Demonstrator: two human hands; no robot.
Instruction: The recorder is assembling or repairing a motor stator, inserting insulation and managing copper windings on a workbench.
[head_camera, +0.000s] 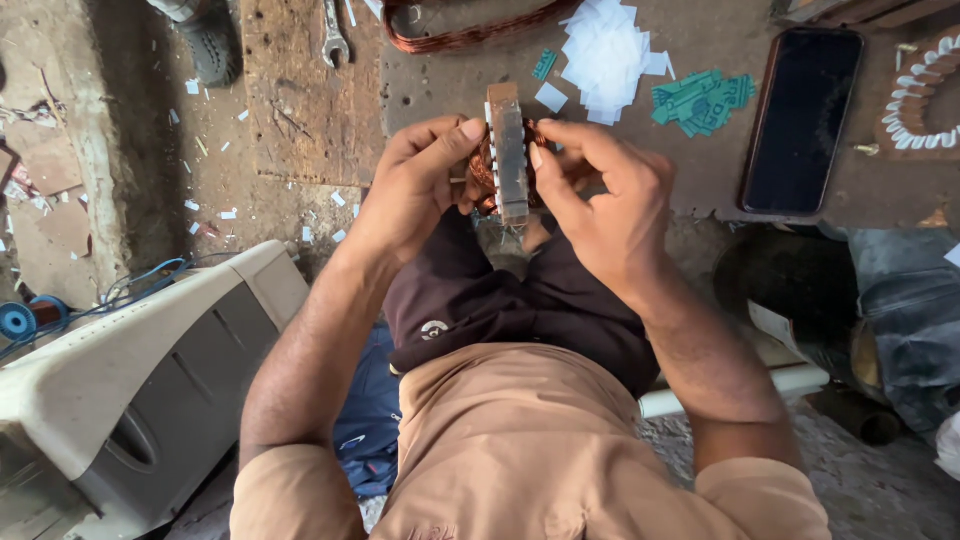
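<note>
Both hands gripped one object above the person's lap. Left hand (415, 190) clasped the left side of a grey laminated metal motor stator with copper-coloured windings (508, 160), thumb tip pressed against its upper edge. Right hand (610, 200) clasped the right side, fingers curled round it, index finger lying along the steel face. Stator stood edge-on to the camera, its long side running away from the person, held just in front of the knees and near the edge of the worn brown workbench (700, 170).

On the bench beyond the stator lay a heap of small white paper slips (605, 55); to the right of that, a pile of green paper slips (705, 100). A black smartphone with a dark screen (800, 120) lay flat further right. A steel open-ended spanner (333, 35) rested on a wooden board at upper left, with a loop of copper wire (455, 35) beside it. A beige plastic appliance housing (130, 390) sat low at left.
</note>
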